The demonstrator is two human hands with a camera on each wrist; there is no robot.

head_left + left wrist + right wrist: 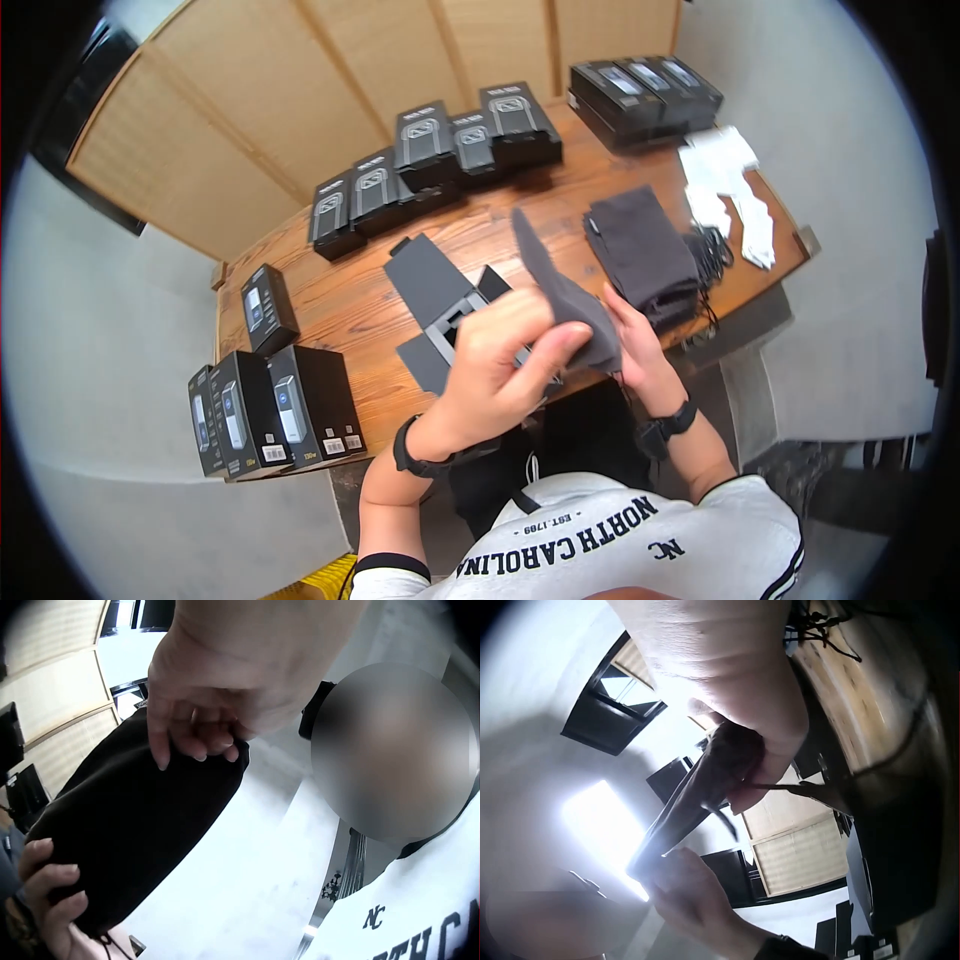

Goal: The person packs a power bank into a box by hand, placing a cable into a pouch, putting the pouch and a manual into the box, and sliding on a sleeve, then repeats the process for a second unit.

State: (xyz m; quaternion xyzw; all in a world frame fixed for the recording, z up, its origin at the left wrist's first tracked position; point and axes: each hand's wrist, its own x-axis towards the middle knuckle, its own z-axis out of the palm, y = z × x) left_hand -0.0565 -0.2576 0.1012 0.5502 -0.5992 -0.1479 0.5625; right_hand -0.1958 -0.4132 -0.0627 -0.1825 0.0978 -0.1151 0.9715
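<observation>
A dark grey fabric pouch (572, 308) is stretched between both hands above the table's front edge. My left hand (500, 355) pinches one end between thumb and curled fingers. The other end of the pouch (142, 817) is gripped by my right hand (645, 355), whose fingers (66, 900) wrap onto the cloth. Thin dark cords (721, 821) hang from the pouch near the right hand. Beneath the left hand, an opened black box (428, 285) with raised flaps lies on the table, its grey insert partly hidden by that hand.
A stack of folded dark pouches (645, 250) lies on the wooden table (330, 290), beside black cords (712, 255) and white pieces (720, 165). Several black boxes (425, 140) line the back. More stand at back right (640, 95) and front left (310, 400).
</observation>
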